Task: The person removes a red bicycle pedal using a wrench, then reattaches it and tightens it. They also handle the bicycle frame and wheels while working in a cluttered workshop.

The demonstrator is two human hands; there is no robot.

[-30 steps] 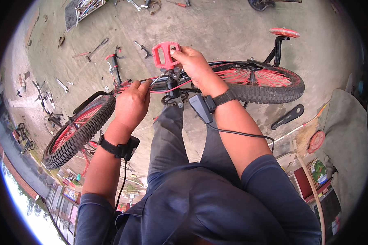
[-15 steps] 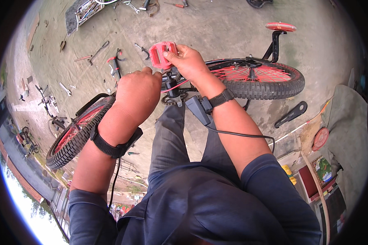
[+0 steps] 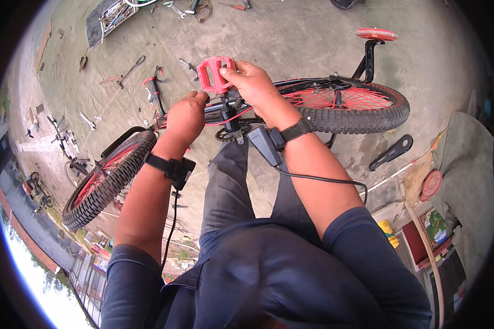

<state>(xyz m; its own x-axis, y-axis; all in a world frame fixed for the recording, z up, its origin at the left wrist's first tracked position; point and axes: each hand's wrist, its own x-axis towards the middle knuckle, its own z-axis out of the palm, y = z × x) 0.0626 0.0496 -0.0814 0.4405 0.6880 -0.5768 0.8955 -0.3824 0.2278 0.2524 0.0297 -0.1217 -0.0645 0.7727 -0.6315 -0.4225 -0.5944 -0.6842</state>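
Note:
My right hand (image 3: 252, 88) grips a red plastic pedal (image 3: 214, 74), thumb on its frame, above the black crank and bottom bracket (image 3: 228, 115) of a small bicycle lying across the view. My left hand (image 3: 186, 115) is just left of the crank, below the pedal, its fingers curled closed around something dark and small that I cannot make out. The toothed chainring (image 3: 223, 135) shows under the bracket. The front and rear of the bicycle end in red-spoked wheels (image 3: 343, 104), the right one with a red training wheel (image 3: 376, 34) on a black arm above it.
Around me lie a tray of tools (image 3: 112, 22), wrenches (image 3: 86, 120), a hammer-like tool (image 3: 130, 71), a screwdriver (image 3: 233, 6) and a loose black bar (image 3: 391, 152). Other bikes (image 3: 38, 192) stand at far left; a grey tarp (image 3: 466, 164) lies at right.
My left hand has risen from the frame tube toward the pedal, turning at the wrist. My right hand still holds the pedal, which has shifted slightly left.

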